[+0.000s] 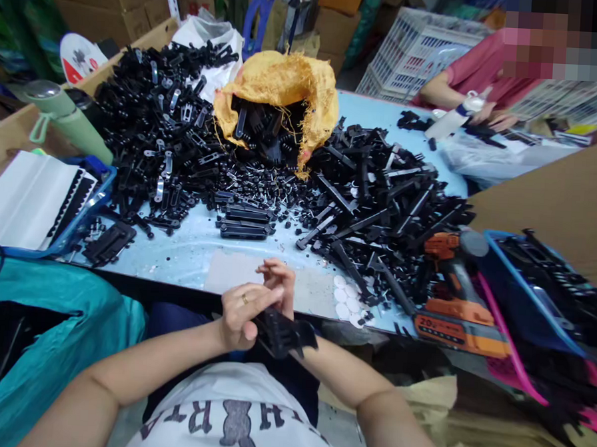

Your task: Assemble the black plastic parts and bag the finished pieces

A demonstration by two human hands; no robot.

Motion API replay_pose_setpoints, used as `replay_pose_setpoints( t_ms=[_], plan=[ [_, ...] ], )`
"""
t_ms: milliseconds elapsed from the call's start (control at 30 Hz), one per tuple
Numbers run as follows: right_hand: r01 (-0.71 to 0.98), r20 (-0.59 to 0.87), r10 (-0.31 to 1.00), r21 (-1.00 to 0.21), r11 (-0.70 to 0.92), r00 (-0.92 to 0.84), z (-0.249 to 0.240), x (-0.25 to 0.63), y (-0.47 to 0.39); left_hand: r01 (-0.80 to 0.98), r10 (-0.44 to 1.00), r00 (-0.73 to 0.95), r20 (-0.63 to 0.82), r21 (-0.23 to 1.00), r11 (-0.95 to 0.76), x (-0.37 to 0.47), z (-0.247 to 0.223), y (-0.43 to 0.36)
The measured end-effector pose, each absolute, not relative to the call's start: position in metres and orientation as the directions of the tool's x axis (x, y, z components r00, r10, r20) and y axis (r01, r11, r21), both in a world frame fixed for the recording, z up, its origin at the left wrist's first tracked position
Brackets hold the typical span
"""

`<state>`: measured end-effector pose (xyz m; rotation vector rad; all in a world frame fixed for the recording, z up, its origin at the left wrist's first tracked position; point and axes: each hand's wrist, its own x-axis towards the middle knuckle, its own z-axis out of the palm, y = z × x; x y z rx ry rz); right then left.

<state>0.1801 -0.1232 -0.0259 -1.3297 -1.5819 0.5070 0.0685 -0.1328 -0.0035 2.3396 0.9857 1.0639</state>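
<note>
Close to my body, just past the table's front edge, my two hands meet around a black plastic part [285, 334] with a wide, slotted end. My left hand [241, 314], with a ring on one finger, grips it from the left, fingers laid across its upper end. My right hand [282, 284] is behind the part, fingers curled at the top and palm partly hidden; it seems to hold the part too. The part's upper end is covered by my fingers. Ahead of my hands, a stack of black bar-shaped parts [246, 222] lies on the blue table [187, 248].
A heap of small black parts [148, 129] covers the left; longer black arms [380, 201] pile up right. Between them sits a yellow sack [286, 76]. An orange cordless drill [459, 305] and a blue bin [535, 289] stand right. Across the table, a person [479, 66] holds a white bottle.
</note>
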Motion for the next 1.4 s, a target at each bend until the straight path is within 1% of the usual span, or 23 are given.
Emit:
replay_pose_setpoints(
  t_ms=[67, 133, 200, 233, 300, 367, 433, 500, 567, 633, 700, 767, 833, 900, 967, 1033, 1100, 1167, 1233, 1300, 1333, 1367, 1400],
  plan=[
    [0.42, 0.508, 0.856, -0.8, 0.428, 0.096, -0.027, 0.187, -0.081, 0.469, 0.738, 0.438, 0.513, 0.57, -0.674, 0.066, -0.008, -0.117],
    [0.487, 0.591, 0.805, -0.687, 0.539, -0.058, -0.018, 0.208, -0.025, 0.566, 0.717, 0.476, 0.51, 0.446, -0.693, 0.062, -0.016, -0.099],
    [0.657, 0.545, 0.818, -0.55, 0.515, -0.184, -0.005, 0.234, 0.035, 0.66, 0.685, 0.553, 0.474, 0.252, -0.708, 0.059, -0.024, -0.078],
    [0.749, 0.504, 0.84, -0.473, 0.464, -0.202, 0.002, 0.245, 0.064, 0.692, 0.678, 0.59, 0.439, 0.158, -0.705, 0.057, -0.027, -0.067],
    [0.913, 0.407, 0.906, -0.316, 0.257, -0.114, 0.013, 0.262, 0.116, 0.736, 0.703, 0.61, 0.365, 0.067, -0.674, 0.054, -0.03, -0.046],
    [0.981, 0.333, 0.941, -0.193, 0.013, 0.053, 0.021, 0.269, 0.154, 0.771, 0.748, 0.585, 0.313, 0.071, -0.632, 0.05, -0.025, -0.026],
    [0.983, 0.258, 0.952, -0.121, -0.136, 0.163, 0.025, 0.272, 0.179, 0.818, 0.805, 0.513, 0.297, 0.113, -0.563, 0.046, -0.013, -0.006],
    [0.982, 0.185, 0.966, -0.083, -0.169, 0.182, 0.029, 0.273, 0.19, 0.888, 0.88, 0.374, 0.293, 0.16, -0.43, 0.041, 0.002, 0.016],
    [0.984, 0.142, 0.975, -0.059, -0.166, 0.173, 0.032, 0.274, 0.19, 0.962, 0.955, 0.145, 0.257, 0.19, -0.197, 0.035, 0.014, 0.042],
    [0.983, 0.137, 0.974, -0.054, -0.173, 0.179, 0.038, 0.277, 0.181, 0.979, 0.986, -0.077, 0.148, 0.196, 0.047, 0.03, 0.02, 0.066],
    [0.981, 0.175, 0.967, -0.086, -0.172, 0.184, 0.044, 0.28, 0.161, 0.96, 0.979, -0.202, 0.004, 0.2, 0.197, 0.025, 0.021, 0.085],
    [0.974, 0.251, 0.95, -0.178, -0.144, 0.186, 0.047, 0.284, 0.132, 0.944, 0.969, -0.243, -0.044, 0.217, 0.247, 0.02, 0.018, 0.092],
    [0.938, 0.309, 0.935, -0.342, -0.061, 0.174, 0.045, 0.289, 0.093, 0.933, 0.958, -0.264, 0.112, 0.284, 0.223, 0.013, 0.017, 0.088],
    [0.836, 0.315, 0.94, -0.546, 0.064, 0.133, 0.035, 0.297, 0.048, 0.913, 0.894, -0.251, 0.371, 0.397, 0.091, 0.007, 0.017, 0.07],
    [0.695, 0.289, 0.955, -0.701, 0.163, 0.068, 0.021, 0.31, -0.001, 0.871, 0.81, -0.166, 0.563, 0.469, -0.148, 0.006, 0.018, 0.04],
    [0.609, 0.235, 0.972, -0.771, 0.183, 0.004, 0.008, 0.326, -0.046, 0.792, 0.774, 0.059, 0.63, 0.442, -0.421, 0.012, 0.016, 0.004],
    [0.613, 0.126, 0.989, -0.776, 0.149, -0.081, 0.001, 0.341, -0.082, 0.673, 0.737, 0.393, 0.55, 0.375, -0.638, 0.022, 0.009, -0.029],
    [0.697, 0.02, 0.984, -0.703, 0.138, -0.174, -0.002, 0.349, -0.104, 0.638, 0.721, 0.594, 0.357, 0.338, -0.692, 0.032, -0.004, -0.05],
    [0.808, -0.002, 0.968, -0.551, 0.208, -0.25, -0.002, 0.342, -0.11, 0.704, 0.767, 0.613, 0.189, 0.31, -0.639, 0.036, -0.016, -0.055],
    [0.868, 0.041, 0.948, -0.391, 0.306, -0.316, -0.003, 0.322, -0.104, 0.759, 0.823, 0.55, 0.144, 0.324, -0.565, 0.036, -0.024, -0.053],
    [0.872, 0.06, 0.939, -0.354, 0.337, -0.338, -0.005, 0.309, -0.099, 0.758, 0.84, 0.517, 0.165, 0.368, -0.539, 0.036, -0.026, -0.051],
    [0.866, 0.078, 0.937, -0.364, 0.344, -0.339, -0.007, 0.295, -0.094, 0.734, 0.851, 0.486, 0.2, 0.436, -0.521, 0.036, -0.026, -0.052],
    [0.844, 0.097, 0.943, -0.423, 0.329, -0.319, -0.009, 0.281, -0.09, 0.69, 0.86, 0.455, 0.233, 0.519, -0.505, 0.038, -0.024, -0.054]
  ],
)
